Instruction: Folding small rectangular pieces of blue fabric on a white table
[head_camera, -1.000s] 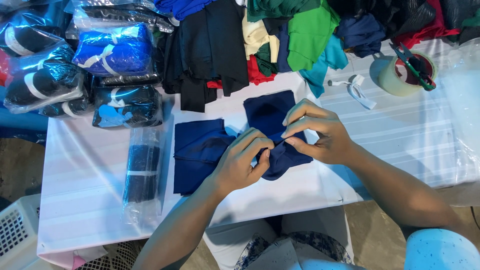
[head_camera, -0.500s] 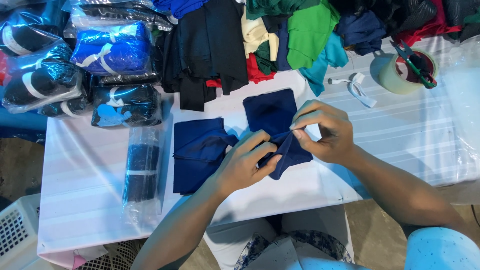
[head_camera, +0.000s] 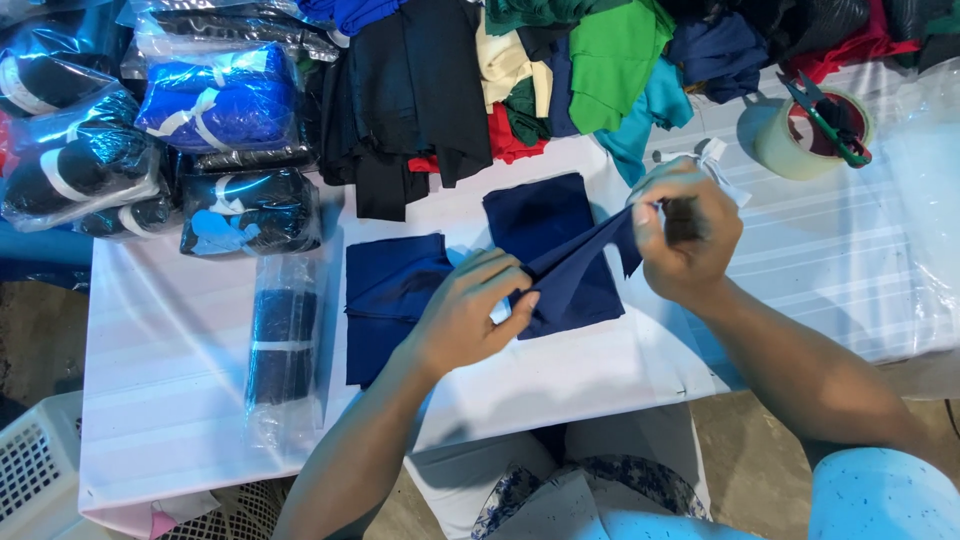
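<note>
Seen from above, a person's left hand (head_camera: 470, 315) and right hand (head_camera: 685, 240) were apart, each pinched on an end of a navy cloth piece (head_camera: 580, 262), stretching it above the white desk (head_camera: 180, 350). The step looked like unfolding; next would call for a steady pull. A second navy piece (head_camera: 385, 290) lay beside.

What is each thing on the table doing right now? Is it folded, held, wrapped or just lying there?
Navy cloth piece: lifted, stretched between both hands.
Left hand: pinching the cloth's lower end.
Right hand: closed on the cloth's upper end.
Navy stack: lying flat.
Navy square: flat on the table.
Dark roll in clear bag: wrapped, lying down.
Tape roll: lying flat, scissors resting on top.
Coloured clothes pile: heaped loosely.
</note>
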